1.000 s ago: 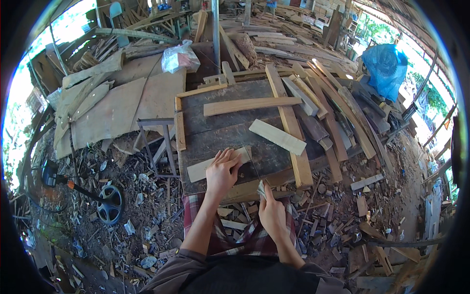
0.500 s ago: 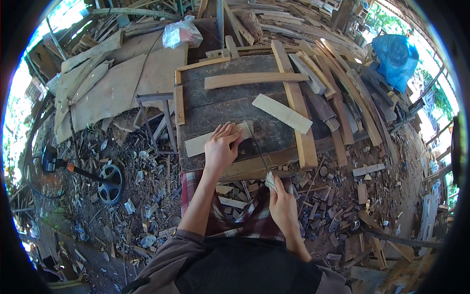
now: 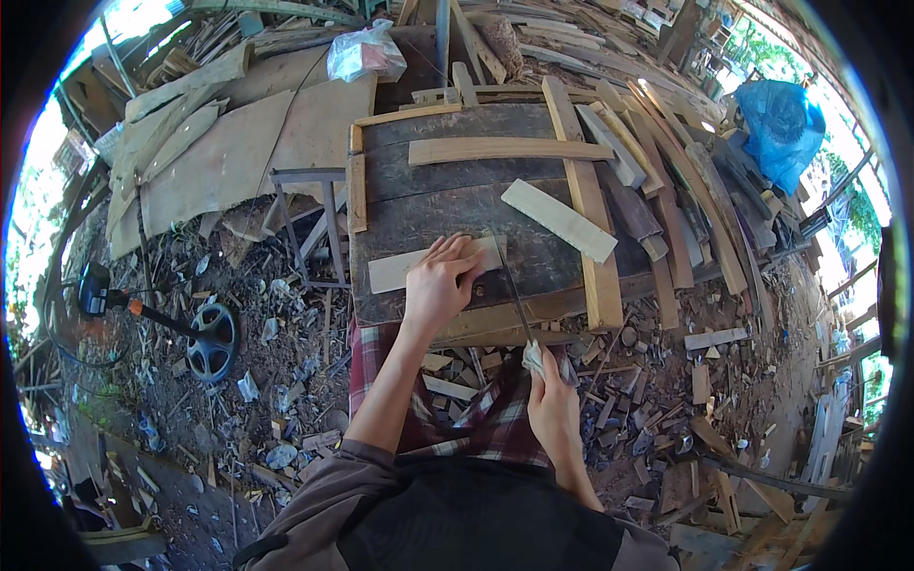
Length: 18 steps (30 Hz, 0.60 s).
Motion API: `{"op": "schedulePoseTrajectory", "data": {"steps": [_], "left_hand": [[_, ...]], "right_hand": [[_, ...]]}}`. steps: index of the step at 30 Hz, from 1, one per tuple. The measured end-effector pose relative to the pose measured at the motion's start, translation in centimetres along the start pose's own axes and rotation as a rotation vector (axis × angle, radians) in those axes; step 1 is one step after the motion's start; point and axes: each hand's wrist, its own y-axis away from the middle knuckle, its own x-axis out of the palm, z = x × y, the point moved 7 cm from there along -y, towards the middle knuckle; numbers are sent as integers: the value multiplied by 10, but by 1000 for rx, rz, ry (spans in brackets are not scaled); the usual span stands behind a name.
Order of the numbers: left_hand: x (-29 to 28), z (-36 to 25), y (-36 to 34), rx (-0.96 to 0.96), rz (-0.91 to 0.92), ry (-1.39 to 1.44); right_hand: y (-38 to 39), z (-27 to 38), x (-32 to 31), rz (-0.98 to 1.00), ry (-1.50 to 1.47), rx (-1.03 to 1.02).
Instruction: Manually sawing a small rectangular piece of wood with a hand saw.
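My left hand (image 3: 440,285) bears down on a short pale wooden board (image 3: 388,274) lying on the dark workbench (image 3: 428,195). Its fingers reach over the board's far edge, with the thumb toward the right end. In my right hand (image 3: 552,398), closed below the bench's front edge, is the pale wrapped handle of a hand saw (image 3: 514,290). The narrow blade shows nearly edge-on and slants up to the board's right end; its teeth cannot be made out. A second pale board (image 3: 560,221) rests at an angle to the right, partly over a long upright-lying plank (image 3: 590,243).
A brown slat (image 3: 505,149) crosses the bench behind my hands. Several planks (image 3: 681,214) lie piled at the right. A metal frame (image 3: 309,228) stands left of the bench, near a tool with a black wheel (image 3: 211,343). Wood scraps litter the ground.
The saw and my right hand have shifted slightly down toward me along the blade's line. The left hand keeps its place on the board. The whole view has moved a little.
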Motion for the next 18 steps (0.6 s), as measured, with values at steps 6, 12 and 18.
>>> {"op": "schedulePoseTrajectory", "data": {"steps": [6, 12, 18], "left_hand": [[4, -8, -4, 13, -21, -7], [4, -6, 2, -23, -8, 11], [-2, -9, -4, 29, 49, 9]], "right_hand": [[-47, 27, 1, 27, 63, 75], [-48, 27, 4, 66, 9, 116], [-32, 22, 11, 94, 137, 66]]}}
